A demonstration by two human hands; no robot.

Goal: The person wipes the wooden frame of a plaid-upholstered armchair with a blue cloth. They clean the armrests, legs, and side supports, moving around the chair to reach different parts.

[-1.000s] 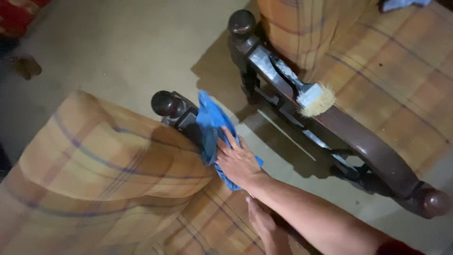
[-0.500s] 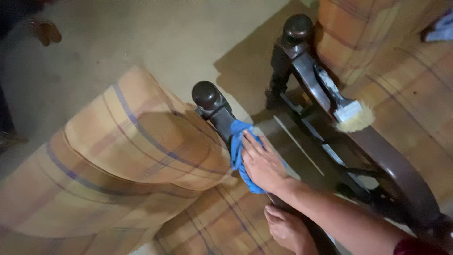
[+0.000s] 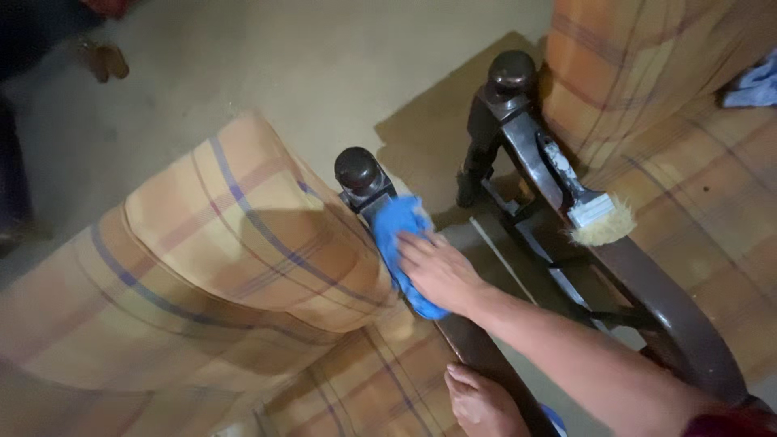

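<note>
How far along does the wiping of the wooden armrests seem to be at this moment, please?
In hand: the right hand presses a blue cloth on the near dark wooden armrest, just below its round knob. The left hand rests lower on the same rail. Left, apparently: the far armrest, where a paintbrush lies. Nothing shows clearly as finished.

Head cam, single view, looks steeply down, close on wooden armrest [image 3: 477, 348].
</note>
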